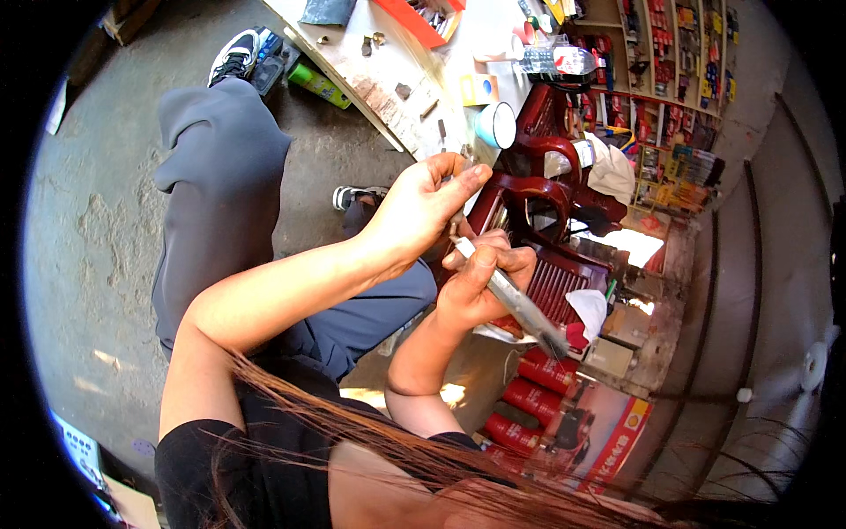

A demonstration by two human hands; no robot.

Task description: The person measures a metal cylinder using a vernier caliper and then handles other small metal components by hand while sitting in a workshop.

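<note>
My left hand is closed in a pinch at the centre of the view, above my right hand, on a small metal piece that is mostly hidden by the fingers. My right hand grips a flat silvery metal tool, which runs diagonally toward the lower right; its upper end is close beside or at the small piece. Beyond my hands, a white-blue cup stands near the corner of the light worktable, along with small metal bits and a red open box.
Dark red wooden chairs with white cloths stand at the right, before stocked shelves. Several red cylinders are at lower right. A green container lies under the table by my shoe. A plastic bottle is on the table.
</note>
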